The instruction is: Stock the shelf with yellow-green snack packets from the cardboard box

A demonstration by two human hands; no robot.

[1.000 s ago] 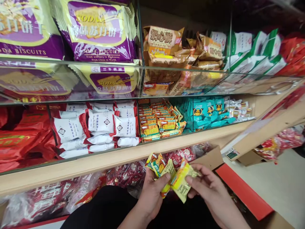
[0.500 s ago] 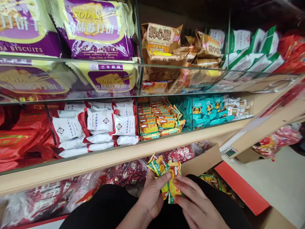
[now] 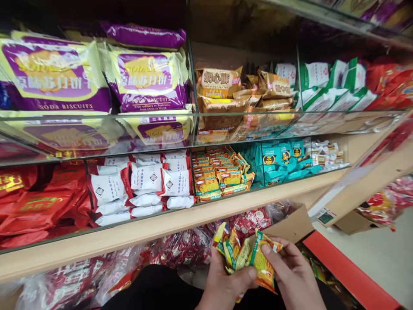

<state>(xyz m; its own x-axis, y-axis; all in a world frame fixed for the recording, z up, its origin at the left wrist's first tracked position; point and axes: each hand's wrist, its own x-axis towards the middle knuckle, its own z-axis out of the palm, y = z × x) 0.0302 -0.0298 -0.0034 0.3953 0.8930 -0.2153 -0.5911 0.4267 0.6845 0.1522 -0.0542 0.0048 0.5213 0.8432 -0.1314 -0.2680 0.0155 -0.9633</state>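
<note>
Two hands, bare, low and right of centre, each with goods. Left hand (image 3: 226, 280): closed on a bunch (image 3: 234, 249) of small yellow, green and orange packets, at least three, fanned upward; exact count hidden by overlap. Right hand (image 3: 292, 271): thumb pressed on the face of one packet (image 3: 262, 263), fingers behind it and mostly hidden.

Position of the packet: between the hands, left of the right hand and just right of the bunch, the two meeting or overlapping in view. Long axis: roughly up and down as seen, slightly tilted, broad face toward the camera. Nearer hand: the right, which grips it; the left thumb tip lies at its lower left edge, contact not certain.

Beyond and above the hands, on the lower shelf (image 3: 161, 228): similar packets (image 3: 206, 183), well apart from the hands; white packets (image 3: 148, 178) to their left, teal packets (image 3: 285, 157) to their right. Above these: soda biscuits (image 3: 151, 82), brown packets (image 3: 219, 84). Beneath the shelf: red bagged stock (image 3: 185, 249). Beside the right hand: one carton flap (image 3: 351, 271), red.
</note>
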